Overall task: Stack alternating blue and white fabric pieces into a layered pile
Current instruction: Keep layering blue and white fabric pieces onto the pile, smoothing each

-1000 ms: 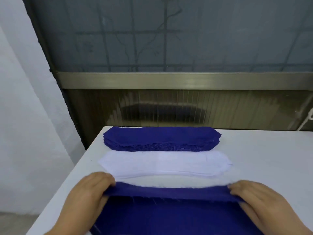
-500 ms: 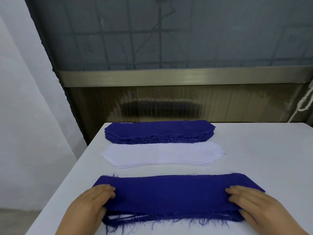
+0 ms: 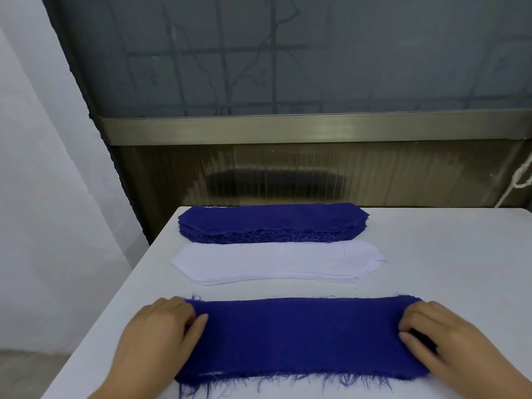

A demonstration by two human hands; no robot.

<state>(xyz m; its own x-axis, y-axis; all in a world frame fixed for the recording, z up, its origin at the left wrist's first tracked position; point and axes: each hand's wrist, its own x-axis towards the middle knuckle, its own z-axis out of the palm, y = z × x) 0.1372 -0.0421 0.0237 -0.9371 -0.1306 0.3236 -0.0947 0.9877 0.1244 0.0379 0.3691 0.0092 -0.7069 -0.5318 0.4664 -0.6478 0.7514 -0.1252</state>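
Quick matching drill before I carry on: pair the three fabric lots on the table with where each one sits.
Things:
1. blue stack
2. white stack
3. blue piece

Places:
A. middle of the table
B. nearest, under left hand and right hand
C. far edge, by the window

Pairs: 1-C, 2-A, 3-B

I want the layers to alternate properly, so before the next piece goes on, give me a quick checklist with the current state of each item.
1. Blue piece lies flat on the table: ok.
2. Left hand and right hand rest on its ends: ok.
3. White stack available for next layer: ok.
4. Blue stack apart from the white: ok.
5. White layer directly beneath the blue piece: cannot tell.
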